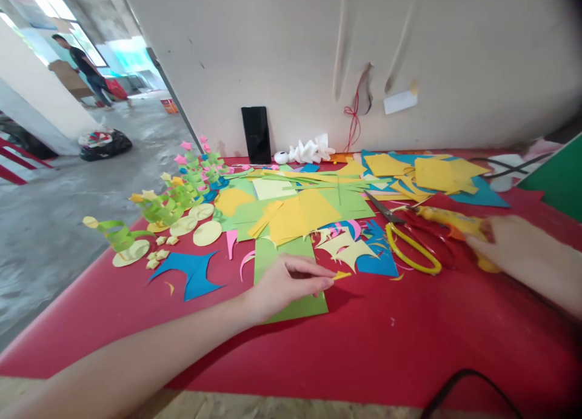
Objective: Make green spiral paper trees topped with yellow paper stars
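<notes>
My left hand [286,282] rests over a green paper sheet [277,255] on the red table [364,340]. Its fingers pinch a small yellow paper scrap [341,275]. My right hand [504,243] reaches in from the right and is closed round a yellow glue gun [448,220]. Yellow-handled scissors [407,237] lie between the two hands, blades pointing to the back left. Pale yellow cut-out shapes [345,248] sit on a blue sheet [379,258] just beyond my left fingers.
Yellow, green and blue paper sheets [300,210] cover the table's middle and back. Green paper flower models [182,191] and pale discs stand at left. A blue cut-out [193,273] lies near them. A black phone [256,134] leans against the wall. A person [84,67] stands far left.
</notes>
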The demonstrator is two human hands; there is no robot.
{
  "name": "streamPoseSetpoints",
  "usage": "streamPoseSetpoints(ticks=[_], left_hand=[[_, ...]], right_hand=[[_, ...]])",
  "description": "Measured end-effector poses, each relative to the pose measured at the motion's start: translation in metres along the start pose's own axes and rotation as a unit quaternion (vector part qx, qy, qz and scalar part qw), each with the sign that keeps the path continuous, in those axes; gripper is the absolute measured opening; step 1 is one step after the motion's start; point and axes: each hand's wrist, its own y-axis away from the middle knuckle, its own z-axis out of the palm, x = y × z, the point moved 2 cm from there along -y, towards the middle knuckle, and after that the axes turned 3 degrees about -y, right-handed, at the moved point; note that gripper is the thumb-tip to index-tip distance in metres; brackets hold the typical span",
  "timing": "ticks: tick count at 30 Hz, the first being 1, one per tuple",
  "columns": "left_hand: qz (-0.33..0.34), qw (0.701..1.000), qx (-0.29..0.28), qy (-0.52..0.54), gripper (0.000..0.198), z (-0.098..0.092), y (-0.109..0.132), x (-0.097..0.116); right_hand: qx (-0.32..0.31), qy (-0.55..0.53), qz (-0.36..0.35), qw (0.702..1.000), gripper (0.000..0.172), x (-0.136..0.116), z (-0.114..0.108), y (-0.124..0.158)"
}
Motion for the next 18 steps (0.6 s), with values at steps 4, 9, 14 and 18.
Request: streamPoseSetpoints(ticks=[4,9,14,18], left_hand=[[-0.002,1.000,0.000,0.003,0.007,0.000,0.000,0.000],[0.000,1.000,0.001,0.001,0.006,0.000,0.000,-0.002],[0.010,1.000,0.005,-0.007,0.006,0.000,-0.001,-0.001],[0.020,0.999,0.025,-0.020,0.006,0.000,-0.001,0.001]], right_hand=[[-0.066,0.030,0.089,0.993,0.022,0.043,0.024,-0.021],[-0.093,-0.044,0.188,0.977,0.029,0.063,0.024,-0.024],[-0.110,-0.243,0.240,0.933,0.023,0.058,0.018,-0.011],[-0.094,-0.358,0.235,0.899,0.015,0.035,0.007,-0.001]])
